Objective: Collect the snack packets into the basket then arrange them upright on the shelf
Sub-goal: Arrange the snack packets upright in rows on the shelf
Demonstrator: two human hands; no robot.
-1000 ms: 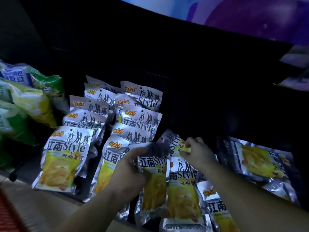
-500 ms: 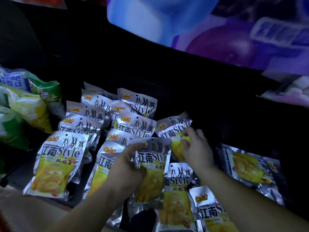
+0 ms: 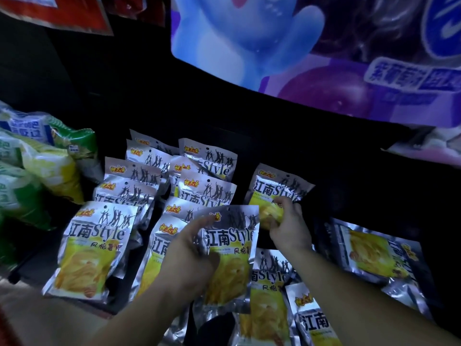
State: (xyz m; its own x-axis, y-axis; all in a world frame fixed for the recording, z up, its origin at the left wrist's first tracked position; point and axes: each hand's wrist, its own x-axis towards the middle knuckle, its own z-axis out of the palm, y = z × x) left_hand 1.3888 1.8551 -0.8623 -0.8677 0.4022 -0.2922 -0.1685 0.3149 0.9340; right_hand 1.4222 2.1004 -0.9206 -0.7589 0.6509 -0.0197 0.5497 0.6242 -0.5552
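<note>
Several silver-and-yellow snack packets printed "Style" stand in rows on a dark shelf. My left hand grips one upright packet by its left edge, thumb across the front. My right hand pinches the lower part of another packet and holds it upright behind that one. More packets lean in front of my arms, one low between my wrists. One packet lies flat at the right. No basket is in view.
Green and yellow chip bags crowd the shelf's left end. A blue and purple poster hangs above the shelf back. The shelf's pale front edge runs along the lower left. Dark bare shelf shows behind the right-hand packets.
My right hand has lifted its packet from low and tilted to upright at the back. My left hand kept hold of its packet. The view tilted upward.
</note>
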